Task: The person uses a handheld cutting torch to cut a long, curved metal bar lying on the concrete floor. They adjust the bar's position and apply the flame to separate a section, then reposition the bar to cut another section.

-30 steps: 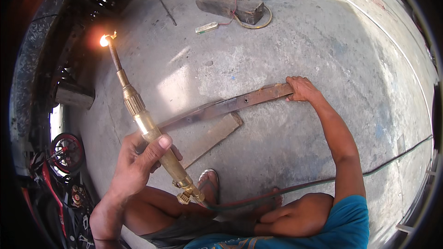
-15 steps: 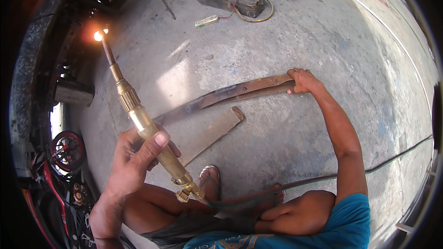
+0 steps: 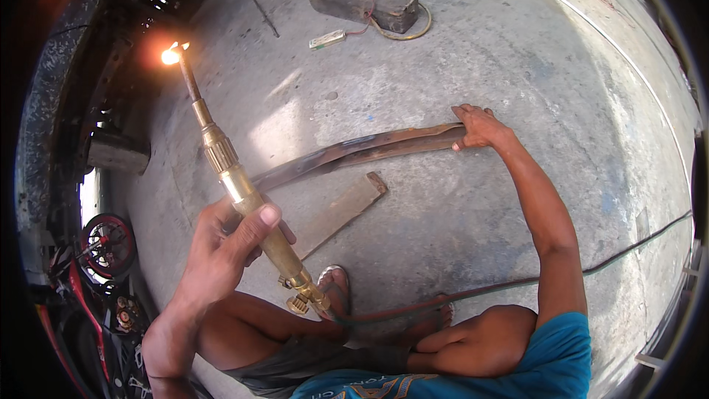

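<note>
My left hand (image 3: 233, 240) is wrapped round the brass body of a gas torch (image 3: 240, 185), thumb along its upper side. The torch points up and to the left, and a small orange flame (image 3: 174, 54) burns at its tip. At the right, my right hand (image 3: 480, 127) grips the end of a long, rusty metal bar (image 3: 369, 145), fingers over the top edge and thumb below. The bar looks folded or channel-shaped, with a dark gap along it. Its left end is hidden behind my left hand and the torch.
A hose (image 3: 509, 283) runs from the torch's base to the right across the floor. A flat wooden board (image 3: 343, 214) lies before my feet. Farther off are a wooden block (image 3: 362, 6) with wires, and a power strip (image 3: 327, 40). A red-rimmed wheel (image 3: 108, 244) stands at the left.
The torch and my left hand have shifted slightly right, flame included. My right hand has moved a little left with the bar's end, and the bar has turned somewhat, showing a different face.
</note>
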